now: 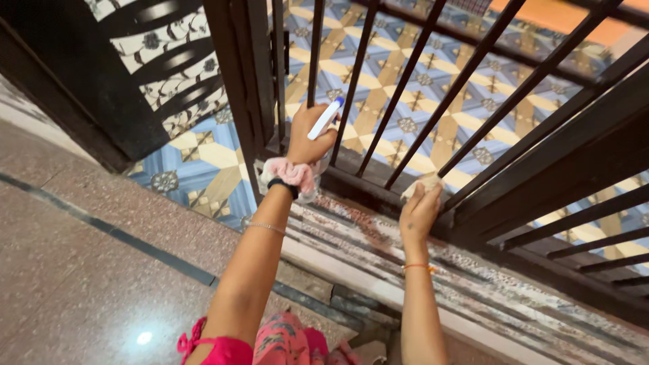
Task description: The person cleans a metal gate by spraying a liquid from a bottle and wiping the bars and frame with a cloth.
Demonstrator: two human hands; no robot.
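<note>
Two hands reach forward to a black metal gate (514,135) made of slanting bars; about six of its thin bars cross the upper part of the view, with heavier rails low on the right, the farthest of them cut off by the frame edge.

There is one spray bottle (326,118), white with a blue tip, and one pale cloth (420,184). The left hand (307,135) is clenched around the spray bottle, which juts up and to the right out of the fist, just in front of the gate's bars. Most of the bottle's body is hidden inside the fingers; only the upper part and the tip show. On that wrist sit one pink scrunchie (292,174), one black band beside it, and a thin chain bracelet (266,227) farther down the forearm.

The right hand (420,213) presses the cloth against the foot of one gate bar, where it meets the bottom rail. The cloth is bunched under the fingertips, mostly covered by them, so its full shape is hard to make out. One orange thread (419,267) circles that wrist.

Beyond the gate lies a blue and yellow patterned tile floor (405,74). On the near side of the gate runs a streaked stone threshold (378,257).
</note>
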